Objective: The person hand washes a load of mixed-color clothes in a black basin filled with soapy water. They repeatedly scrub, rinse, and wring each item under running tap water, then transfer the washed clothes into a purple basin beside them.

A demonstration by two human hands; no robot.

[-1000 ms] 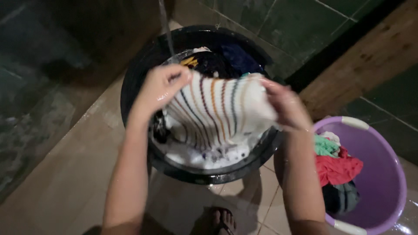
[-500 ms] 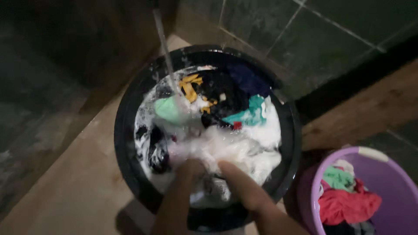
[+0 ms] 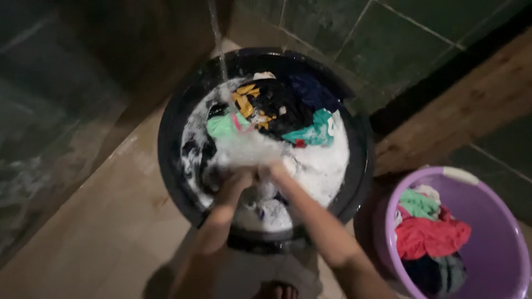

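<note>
Both my hands are down in the black tub (image 3: 166,149) now, pushed together into the suds. 1 sec ago I had the striped cloth stretched up between them, above the water; now it's sunk. The left hand (image 3: 237,180) and right hand (image 3: 272,170) sit side by side, nearly touching, fingers buried in a pale wet cloth (image 3: 249,152) and foam. Blur is heavy there, so I can't tell for sure whether either hand is clamped on the cloth or just pressing it. The stripes don't show anymore; I take the pale lump to be the same piece, but can't confirm.

My read: the cloth went from lifted and spread to dunked and bunched, i.e. it's being worked in the soapy water, not taken out.

A thin stream of water (image 3: 219,39) falls into the far side of the tub, onto a green cloth (image 3: 224,124). Behind that lie a dark cloth w/ yellow marks (image 3: 260,105) and a teal cloth (image 3: 316,133). White foam (image 3: 324,166) covers the near right part.

To my right, on the wet tiled floor (image 3: 100,221), stands a purple bucket (image 3: 499,221) w/ a red cloth (image 3: 429,238) and a light green one (image 3: 418,204) inside. It's well apart from both hands. A foot (image 3: 277,290) shows at the bottom edge.
</note>
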